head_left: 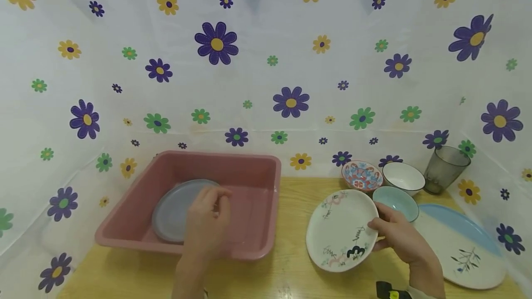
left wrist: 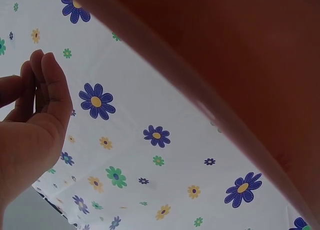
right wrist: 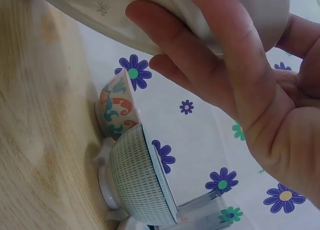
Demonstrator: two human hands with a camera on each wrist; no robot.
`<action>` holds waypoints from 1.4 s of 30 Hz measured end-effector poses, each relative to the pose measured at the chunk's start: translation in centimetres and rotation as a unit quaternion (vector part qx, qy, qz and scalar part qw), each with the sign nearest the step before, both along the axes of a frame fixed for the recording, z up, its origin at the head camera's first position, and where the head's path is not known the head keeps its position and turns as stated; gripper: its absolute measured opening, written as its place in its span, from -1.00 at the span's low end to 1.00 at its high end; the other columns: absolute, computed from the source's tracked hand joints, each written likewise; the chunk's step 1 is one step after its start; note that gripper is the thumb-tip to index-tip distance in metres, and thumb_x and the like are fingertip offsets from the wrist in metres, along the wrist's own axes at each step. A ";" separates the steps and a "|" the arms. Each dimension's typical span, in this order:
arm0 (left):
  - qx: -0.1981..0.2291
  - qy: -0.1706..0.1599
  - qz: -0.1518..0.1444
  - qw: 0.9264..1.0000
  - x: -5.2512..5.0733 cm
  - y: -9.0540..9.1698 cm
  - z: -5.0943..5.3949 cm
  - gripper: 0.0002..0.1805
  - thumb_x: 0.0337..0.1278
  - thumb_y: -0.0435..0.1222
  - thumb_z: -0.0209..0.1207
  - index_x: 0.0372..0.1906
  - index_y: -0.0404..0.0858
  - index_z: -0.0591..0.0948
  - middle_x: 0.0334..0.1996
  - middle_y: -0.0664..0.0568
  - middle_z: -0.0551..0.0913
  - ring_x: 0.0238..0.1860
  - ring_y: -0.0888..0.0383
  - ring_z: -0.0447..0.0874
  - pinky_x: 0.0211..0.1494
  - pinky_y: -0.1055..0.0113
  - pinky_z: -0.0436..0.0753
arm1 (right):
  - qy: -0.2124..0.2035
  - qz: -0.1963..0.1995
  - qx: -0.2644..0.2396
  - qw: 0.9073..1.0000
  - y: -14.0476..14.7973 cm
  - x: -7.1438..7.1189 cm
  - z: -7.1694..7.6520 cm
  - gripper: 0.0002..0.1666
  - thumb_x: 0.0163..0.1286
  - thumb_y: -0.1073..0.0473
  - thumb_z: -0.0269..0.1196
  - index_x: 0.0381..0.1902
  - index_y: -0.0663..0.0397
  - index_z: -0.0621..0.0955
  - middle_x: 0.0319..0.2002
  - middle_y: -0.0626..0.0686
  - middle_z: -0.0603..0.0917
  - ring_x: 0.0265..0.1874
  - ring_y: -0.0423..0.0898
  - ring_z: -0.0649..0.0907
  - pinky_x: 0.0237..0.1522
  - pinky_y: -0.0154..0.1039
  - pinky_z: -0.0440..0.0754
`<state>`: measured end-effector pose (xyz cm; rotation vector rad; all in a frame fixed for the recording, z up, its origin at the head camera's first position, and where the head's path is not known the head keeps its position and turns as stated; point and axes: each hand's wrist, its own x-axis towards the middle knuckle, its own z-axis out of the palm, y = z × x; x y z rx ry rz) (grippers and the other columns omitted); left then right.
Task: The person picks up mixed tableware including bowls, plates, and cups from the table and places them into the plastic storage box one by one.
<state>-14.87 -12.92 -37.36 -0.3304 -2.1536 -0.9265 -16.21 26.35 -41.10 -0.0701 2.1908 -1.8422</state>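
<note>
The person's right grip (head_left: 401, 239) holds the edge of a rounded white plate (head_left: 341, 230) with pink flowers and a black 3, tilted above the yellow wooden tabletop (head_left: 293, 220). The left grip (head_left: 209, 218) is over a pink box-shaped tub (head_left: 254, 218) with a round grey-blue plate (head_left: 171, 216) inside. To the right sit a round red-and-blue bowl (head_left: 362, 176), a round white bowl (head_left: 403, 176), a round pale-green bowl (head_left: 396, 201), a tall grey see-through cup (head_left: 446, 170) and an oval blue-and-white plate (head_left: 465, 243). Behind hangs a white sheet with flowers (head_left: 257, 77).

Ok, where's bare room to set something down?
On the table, between the pink basin and the held flowered plate; also inside the basin, right of its grey plate. The right is crowded: three bowls, a glass and a blue-edged platter.
</note>
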 end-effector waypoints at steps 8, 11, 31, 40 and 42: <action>-0.013 0.009 0.005 1.000 0.0 0.1 0.1 -0.85 0.09 -0.58 0.13 -0.34 -0.33 0.65 -0.35 -0.05 0.65 -0.42 0.20 0.59 -0.43 0.34 0.65 | 0.001 -0.018 -0.042 0.999 0.2 0.0 0.1 -0.16 0.43 0.35 -0.06 0.54 0.40 -0.14 0.31 0.56 0.25 -0.26 0.02 0.74 -0.34 -0.05 0.75; -0.020 0.014 0.008 1.000 0.0 0.2 0.1 -0.85 0.09 -0.57 0.13 -0.34 -0.33 0.65 -0.36 -0.05 0.65 -0.42 0.18 0.60 -0.43 0.33 0.66 | 0.006 -0.020 -0.062 0.998 0.4 0.1 0.3 -0.17 0.46 0.35 -0.08 0.54 0.38 -0.18 0.31 0.57 0.22 -0.26 0.03 0.75 -0.31 -0.05 0.75; -0.035 0.028 -0.016 0.999 0.0 0.9 -0.1 -0.85 0.06 -0.59 0.12 -0.34 -0.35 0.64 -0.39 -0.05 0.62 -0.45 0.20 0.54 -0.44 0.37 0.60 | 0.063 -0.046 -0.194 0.978 1.4 -0.1 -0.5 -0.24 0.51 0.41 -0.15 0.50 0.48 -0.22 -0.11 -0.11 0.67 -0.28 -0.13 0.75 -0.35 -0.17 0.75; -0.039 0.026 -0.026 0.999 0.1 1.5 -0.3 -0.81 0.04 -0.59 0.17 -0.23 -0.36 0.62 -0.35 -0.07 0.65 -0.44 0.18 0.55 -0.44 0.38 0.60 | 0.046 -0.069 -0.271 0.959 1.6 0.0 -0.6 -0.42 0.51 0.43 -0.11 0.45 0.18 0.16 -0.09 -0.04 0.69 -0.19 -0.11 0.74 -0.29 -0.12 0.75; -0.039 0.015 -0.035 0.999 0.2 1.8 -0.2 -0.80 0.04 -0.58 0.18 -0.20 -0.36 0.62 -0.34 -0.07 0.66 -0.44 0.17 0.58 -0.44 0.39 0.61 | 0.047 -0.055 -0.299 0.952 1.6 0.1 -0.7 -0.51 0.51 0.43 -0.12 0.31 0.02 0.38 -0.07 0.00 0.70 -0.16 -0.08 0.74 -0.28 -0.10 0.75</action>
